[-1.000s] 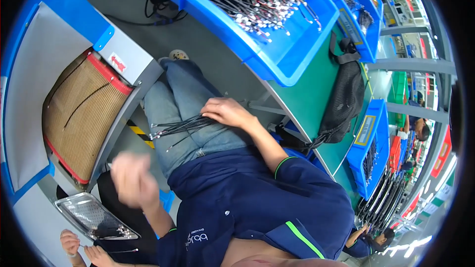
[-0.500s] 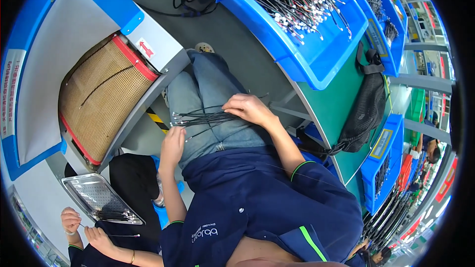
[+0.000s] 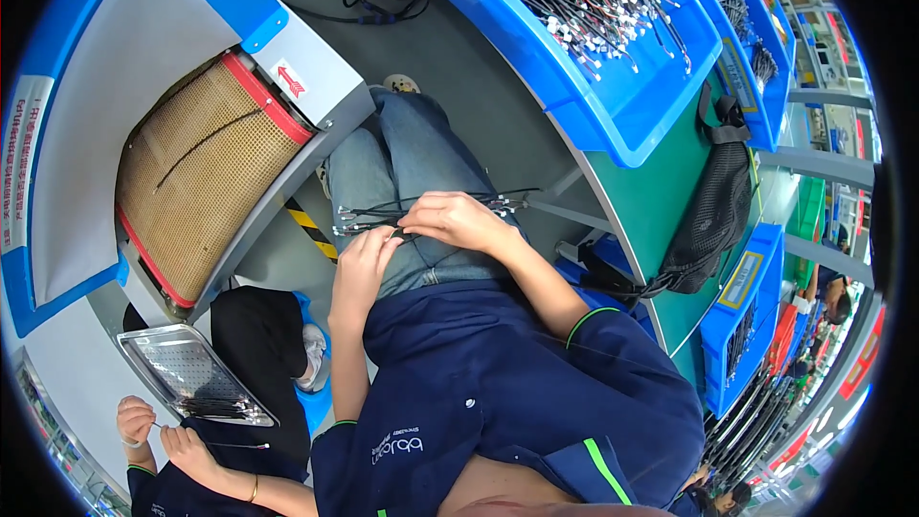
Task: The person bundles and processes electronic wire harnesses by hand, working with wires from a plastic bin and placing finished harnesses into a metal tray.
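Note:
Several thin black cables (image 3: 373,212) with small white connectors lie as a loose bundle across my jeans-clad lap. My right hand (image 3: 458,221) is closed over the bundle's middle, thumb and fingers pinched together. Beside it, my left hand (image 3: 361,266) is closed too, its fingertips meeting the right hand's at a short dark piece of cable (image 3: 399,233). The fingers hide most of that piece, so I cannot tell whether it is one cable or more. Connector ends stick out left of my hands, and other cable ends reach past the right hand.
At left, a mesh conveyor belt (image 3: 215,158) carries a black cable (image 3: 203,146). A blue bin (image 3: 627,124) of cables stands upper right, near a black mesh bag (image 3: 710,220). Lower left, a co-worker's hands (image 3: 190,455) hold a cable beside a metal tray (image 3: 158,349).
My left hand has moved right, from the connector ends to the right hand's fingertips. My right hand has shifted slightly left and down. The view has tilted a little.

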`<control>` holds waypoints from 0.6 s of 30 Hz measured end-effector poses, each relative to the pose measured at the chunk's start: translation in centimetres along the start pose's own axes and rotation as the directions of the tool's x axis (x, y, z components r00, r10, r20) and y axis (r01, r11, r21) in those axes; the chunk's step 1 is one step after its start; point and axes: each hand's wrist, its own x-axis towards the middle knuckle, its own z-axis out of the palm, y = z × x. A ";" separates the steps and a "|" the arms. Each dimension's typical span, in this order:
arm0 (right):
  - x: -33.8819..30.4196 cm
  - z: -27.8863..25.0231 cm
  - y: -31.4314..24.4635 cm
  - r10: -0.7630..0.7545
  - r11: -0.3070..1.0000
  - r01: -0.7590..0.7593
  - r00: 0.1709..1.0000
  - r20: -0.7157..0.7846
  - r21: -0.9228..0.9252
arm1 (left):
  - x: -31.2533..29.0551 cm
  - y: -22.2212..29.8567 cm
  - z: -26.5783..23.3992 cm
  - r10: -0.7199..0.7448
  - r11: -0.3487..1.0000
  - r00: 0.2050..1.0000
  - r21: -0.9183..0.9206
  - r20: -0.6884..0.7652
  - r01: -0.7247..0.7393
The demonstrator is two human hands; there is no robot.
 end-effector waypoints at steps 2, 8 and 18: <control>0.0 0.4 0.1 -0.038 0.997 0.037 0.999 -0.013 -0.067 | -0.1 -0.1 -0.1 0.035 0.998 0.999 0.061 -0.010 -0.034; 0.1 0.1 -0.5 -0.121 0.991 0.120 0.993 0.000 -0.052 | 0.0 -0.6 -0.5 0.022 1.000 0.999 -0.020 0.033 -0.021; 0.0 0.0 -0.9 0.040 0.983 -0.042 0.999 0.019 0.178 | -0.1 -1.7 -0.3 0.338 0.934 0.937 0.150 -0.090 -0.323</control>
